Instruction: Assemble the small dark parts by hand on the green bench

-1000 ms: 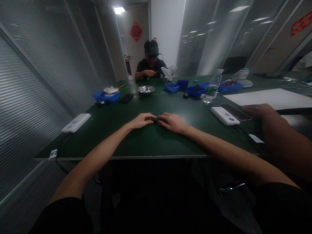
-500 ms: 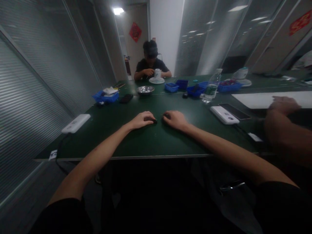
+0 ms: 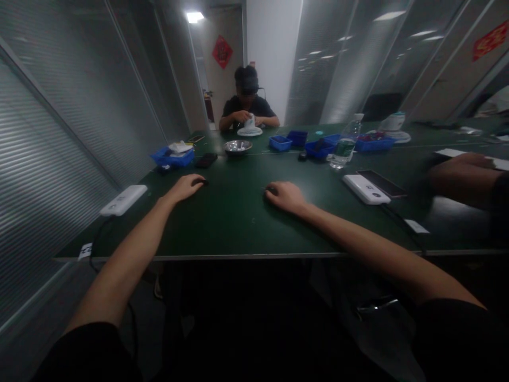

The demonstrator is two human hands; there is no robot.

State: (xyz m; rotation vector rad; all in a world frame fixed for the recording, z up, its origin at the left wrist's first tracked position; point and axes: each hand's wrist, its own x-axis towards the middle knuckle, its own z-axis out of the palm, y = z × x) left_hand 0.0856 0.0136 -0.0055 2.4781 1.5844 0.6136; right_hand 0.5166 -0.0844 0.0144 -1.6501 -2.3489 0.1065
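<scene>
Tabletop (image 3: 230,228), dark green and faintly glossy, viewed from above its near edge, with two bare hands extended over it. The left hand (image 3: 186,187) is set out to the left, its thumb and forefinger brought nearly together, and a small dark piece (image 3: 204,182) is pinched at their tips, one end being left to project toward the middle of the table; a fingertip hold is presumably favoured because so small an item would be hidden by a full grasp. The right hand (image 3: 287,195) is placed well apart from the left, palm down, with the fingers loosely curled; a dark form (image 3: 272,189) is seen within the curl, but whether it is gripped or merely covered cannot be told. This hand appears to be rested on the table, probably for steadiness. Bulkier articles are set beyond or beside the hands, perhaps so that elbow room is preserved: a metal bowl (image 3: 238,148), a blue tray (image 3: 173,157), a water bottle (image 3: 345,151) and a white box (image 3: 366,189). The dark piece is seen as blackish, short and slim; its full outline is concealed by the fingers and softened by blur, and its material cannot be judged.
</scene>
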